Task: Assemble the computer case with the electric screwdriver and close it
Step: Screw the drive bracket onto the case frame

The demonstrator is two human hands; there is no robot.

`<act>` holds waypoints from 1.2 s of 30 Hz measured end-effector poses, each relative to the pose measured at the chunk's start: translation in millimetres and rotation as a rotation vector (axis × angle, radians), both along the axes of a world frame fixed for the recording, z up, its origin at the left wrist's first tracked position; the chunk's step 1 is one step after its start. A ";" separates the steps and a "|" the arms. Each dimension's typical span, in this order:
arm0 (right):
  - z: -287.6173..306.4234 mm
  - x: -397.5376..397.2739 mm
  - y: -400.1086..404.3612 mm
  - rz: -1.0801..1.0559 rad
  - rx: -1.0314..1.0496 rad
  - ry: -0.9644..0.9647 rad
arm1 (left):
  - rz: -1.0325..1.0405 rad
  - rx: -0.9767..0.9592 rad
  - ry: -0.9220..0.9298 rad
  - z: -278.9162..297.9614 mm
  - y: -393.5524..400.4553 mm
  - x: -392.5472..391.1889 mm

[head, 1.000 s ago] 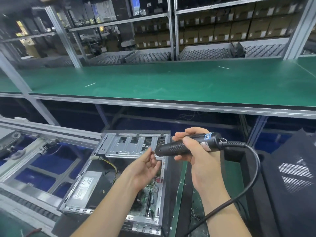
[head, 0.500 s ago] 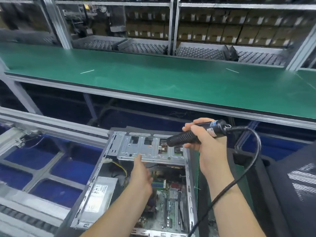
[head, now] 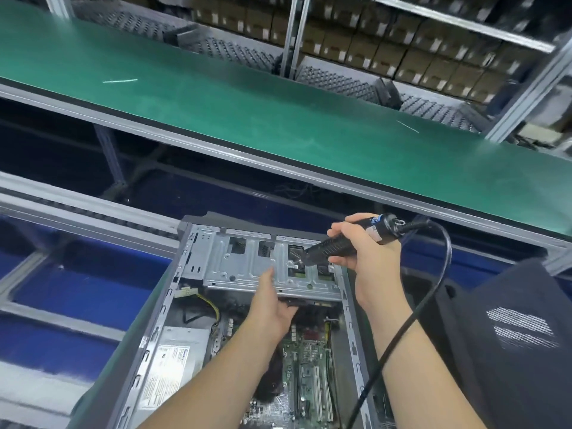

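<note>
Over the open computer case [head: 173,305] on the conveyor line | left hand [head: 272,301] has moved up to grip the drive cage [head: 247,267] front edge | right hand [head: 365,252] grips the electric screwdriver [head: 340,243], tip now lowered onto the cage | motherboard exposed; power supply label [head: 168,376] unreadable.

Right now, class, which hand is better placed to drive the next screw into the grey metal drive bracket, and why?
The right hand: it grips the black corded electric screwdriver, whose tip is down at the grey metal drive bracket. The left hand holds the bracket's near edge.
</note>
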State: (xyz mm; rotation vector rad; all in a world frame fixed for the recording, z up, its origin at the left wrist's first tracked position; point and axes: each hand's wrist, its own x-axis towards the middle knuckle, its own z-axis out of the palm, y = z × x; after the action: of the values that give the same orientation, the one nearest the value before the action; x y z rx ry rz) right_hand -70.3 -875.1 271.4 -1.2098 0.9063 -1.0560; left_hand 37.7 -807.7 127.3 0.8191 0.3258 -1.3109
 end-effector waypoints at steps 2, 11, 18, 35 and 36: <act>-2.1 2.4 -1.4 -0.003 0.003 -0.001 | -0.006 0.016 -0.037 0.4 -1.0 1.5; -2.6 4.8 -6.3 0.030 -0.030 0.000 | 0.021 -0.081 0.051 1.5 4.4 0.8; -6.2 10.0 -7.8 0.038 -0.006 0.014 | -0.010 -0.098 -0.018 0.6 7.4 3.8; -6.0 11.3 -11.0 0.064 -0.033 0.034 | -0.020 -0.121 -0.039 -2.8 8.3 4.3; -6.2 11.5 -11.6 0.065 -0.033 0.039 | -0.018 -0.119 -0.040 -2.6 8.1 4.2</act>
State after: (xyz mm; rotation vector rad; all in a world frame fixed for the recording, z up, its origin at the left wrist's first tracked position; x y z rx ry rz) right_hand -58.8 -886.7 265.2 -1.2823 0.8767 -1.0018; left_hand 41.9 -799.6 124.7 0.7480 0.2069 -1.3162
